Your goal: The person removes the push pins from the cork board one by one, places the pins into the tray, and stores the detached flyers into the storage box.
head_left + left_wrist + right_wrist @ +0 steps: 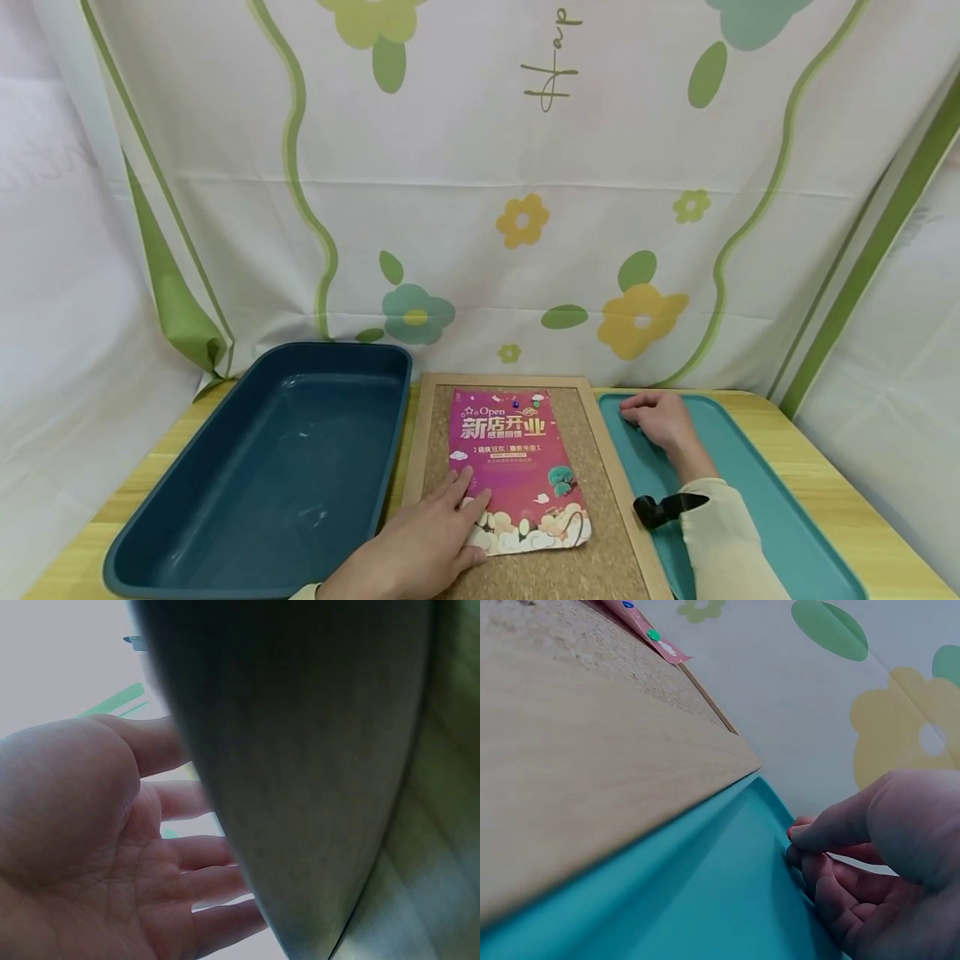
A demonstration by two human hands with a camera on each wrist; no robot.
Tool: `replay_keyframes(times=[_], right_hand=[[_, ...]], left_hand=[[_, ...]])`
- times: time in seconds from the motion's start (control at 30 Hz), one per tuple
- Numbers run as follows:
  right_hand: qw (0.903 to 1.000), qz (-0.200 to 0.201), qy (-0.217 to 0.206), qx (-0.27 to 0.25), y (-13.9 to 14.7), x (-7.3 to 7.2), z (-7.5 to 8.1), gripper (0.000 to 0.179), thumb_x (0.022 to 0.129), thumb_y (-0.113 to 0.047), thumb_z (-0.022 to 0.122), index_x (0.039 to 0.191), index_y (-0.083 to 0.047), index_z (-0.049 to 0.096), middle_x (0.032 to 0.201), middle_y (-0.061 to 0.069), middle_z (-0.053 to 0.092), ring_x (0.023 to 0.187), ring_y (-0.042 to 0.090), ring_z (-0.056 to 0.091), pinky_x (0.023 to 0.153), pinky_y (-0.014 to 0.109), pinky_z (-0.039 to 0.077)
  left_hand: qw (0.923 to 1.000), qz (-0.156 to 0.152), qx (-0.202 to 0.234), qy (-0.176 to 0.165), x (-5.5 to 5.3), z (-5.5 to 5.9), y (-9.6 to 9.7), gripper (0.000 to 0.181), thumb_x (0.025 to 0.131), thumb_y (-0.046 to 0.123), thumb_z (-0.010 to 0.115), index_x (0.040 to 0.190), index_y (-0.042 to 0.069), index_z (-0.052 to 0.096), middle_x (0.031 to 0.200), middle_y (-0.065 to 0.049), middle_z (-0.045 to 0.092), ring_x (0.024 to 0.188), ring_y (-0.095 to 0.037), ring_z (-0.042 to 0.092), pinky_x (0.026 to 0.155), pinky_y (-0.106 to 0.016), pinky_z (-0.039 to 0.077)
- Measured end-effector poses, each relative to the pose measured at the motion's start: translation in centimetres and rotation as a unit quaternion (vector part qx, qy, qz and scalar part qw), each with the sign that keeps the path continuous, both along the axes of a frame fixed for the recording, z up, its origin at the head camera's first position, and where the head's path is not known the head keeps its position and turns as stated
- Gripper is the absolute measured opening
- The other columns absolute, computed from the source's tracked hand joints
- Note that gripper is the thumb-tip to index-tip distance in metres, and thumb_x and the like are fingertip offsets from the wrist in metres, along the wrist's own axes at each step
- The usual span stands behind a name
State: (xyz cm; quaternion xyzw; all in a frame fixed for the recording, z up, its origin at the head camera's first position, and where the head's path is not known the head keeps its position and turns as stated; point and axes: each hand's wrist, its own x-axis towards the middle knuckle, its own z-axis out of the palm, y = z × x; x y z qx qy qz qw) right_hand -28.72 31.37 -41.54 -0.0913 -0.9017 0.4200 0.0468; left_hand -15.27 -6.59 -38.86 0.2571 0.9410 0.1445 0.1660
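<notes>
A pink and purple poster with Chinese lettering lies on a wood-framed cork board. My left hand rests on its lower left part, fingers straight and spread. Near the poster's top right are a blue pin and a green pin. My right hand is over the far left end of a teal tray. In the right wrist view its thumb and forefinger pinch a small red pin, mostly hidden, with only a rounded red edge showing.
A deep dark blue bin stands left of the board on a wood-grain table. A white curtain printed with flowers hangs behind. A black wrist camera sits on the right sleeve, over the tray's left edge.
</notes>
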Motion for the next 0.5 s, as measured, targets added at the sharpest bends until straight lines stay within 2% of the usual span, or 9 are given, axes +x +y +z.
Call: replay_keyframes(times=[0.33, 0.5], right_hand=[[0.9999, 0.004, 0.001, 0.014, 0.07, 0.02, -0.11, 0.018, 0.096, -0.011, 0.072, 0.106, 0.001, 0.081, 0.121, 0.027, 0.073, 0.098, 0.030, 0.069, 0.070, 0.029, 0.050], [0.9999, 0.003, -0.001, 0.017, 0.14, 0.08, -0.16, 0.018, 0.097, -0.012, 0.072, 0.107, 0.000, 0.081, 0.120, 0.026, 0.074, 0.097, 0.029, 0.069, 0.070, 0.028, 0.050]], left_hand=[[1.0000, -0.004, -0.003, 0.004, -0.07, -0.07, -0.04, 0.068, 0.100, 0.049, 0.069, 0.159, 0.023, 0.050, 0.172, -0.012, 0.038, 0.159, -0.038, 0.038, 0.113, -0.060, 0.051], [1.0000, -0.006, -0.004, 0.007, -0.08, -0.19, -0.04, 0.068, 0.099, 0.048, 0.070, 0.159, 0.023, 0.051, 0.172, -0.011, 0.038, 0.159, -0.037, 0.038, 0.113, -0.060, 0.051]])
